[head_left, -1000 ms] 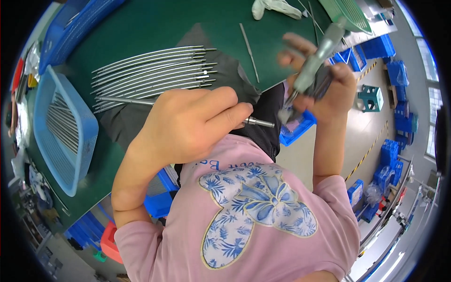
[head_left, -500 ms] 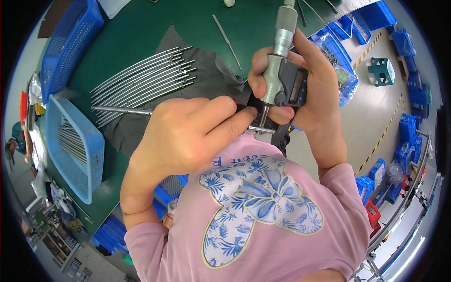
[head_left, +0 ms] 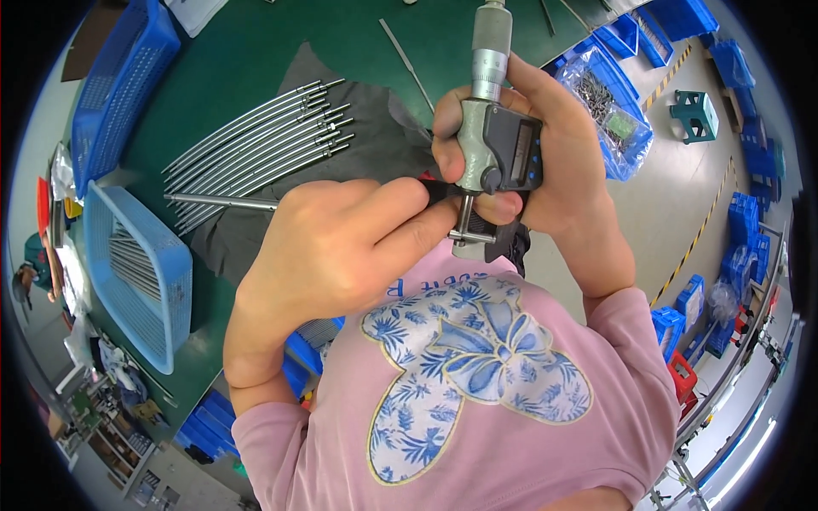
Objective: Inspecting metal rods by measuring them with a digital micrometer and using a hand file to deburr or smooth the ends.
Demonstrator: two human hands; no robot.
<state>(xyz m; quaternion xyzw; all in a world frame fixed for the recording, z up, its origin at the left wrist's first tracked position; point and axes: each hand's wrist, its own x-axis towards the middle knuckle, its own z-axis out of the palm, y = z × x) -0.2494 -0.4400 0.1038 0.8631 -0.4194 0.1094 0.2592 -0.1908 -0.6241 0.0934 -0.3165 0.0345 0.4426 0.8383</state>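
My right hand (head_left: 571, 162) is wrapped round a digital micrometer (head_left: 471, 145), its thimble upward and its small display toward the right. A slim metal rod (head_left: 230, 203) is gripped in my closed left hand (head_left: 332, 247), one end sticking out to the left. Its thin stepped tip shows past my left fingertips, just under the micrometer's spindle; whether the spindle touches it I cannot tell. Several similar metal rods (head_left: 256, 149) lie side by side on a dark grey cloth (head_left: 388, 128), left of the micrometer.
A light blue basket (head_left: 179, 289) holding more rods stands at left, with a darker blue basket (head_left: 119, 102) beyond. Another thin rod (head_left: 407, 61) lies on the green tabletop (head_left: 247, 51). Blue bins (head_left: 626, 162) and a green stool (head_left: 694, 117) are at right.
My right hand and the micrometer have shifted a little left, so the jaw end now surrounds the rod's tip. My left hand keeps its grip on the rod almost unmoved.
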